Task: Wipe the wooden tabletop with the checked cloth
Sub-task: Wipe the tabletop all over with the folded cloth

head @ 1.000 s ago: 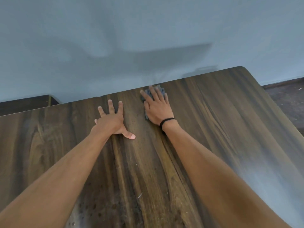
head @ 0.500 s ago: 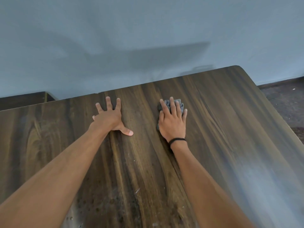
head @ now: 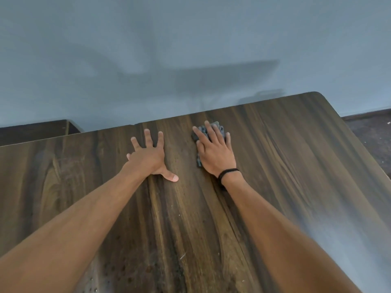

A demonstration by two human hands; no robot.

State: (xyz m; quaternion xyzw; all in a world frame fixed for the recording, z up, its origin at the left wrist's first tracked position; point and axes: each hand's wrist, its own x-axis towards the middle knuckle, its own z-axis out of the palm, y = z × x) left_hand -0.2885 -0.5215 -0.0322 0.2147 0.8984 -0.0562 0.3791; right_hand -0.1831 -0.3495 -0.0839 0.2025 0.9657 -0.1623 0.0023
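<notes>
Checked cloth (head: pixel 200 132), grey and bunched, lies under flat right hand (head: pixel 215 155).

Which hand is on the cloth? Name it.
The right hand, flat on the checked cloth, black wristband on its wrist; the left hand rests on bare tabletop.

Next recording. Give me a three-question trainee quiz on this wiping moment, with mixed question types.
1. True or false: the right hand presses the cloth against the tabletop with straight fingers.
2. The left hand is: A) gripping the cloth; B) resting open on bare wood; C) lifted off the table.
3. Fill in: the black band sits on the ___ wrist.

Key: 1 true; 2 B; 3 right.
</notes>
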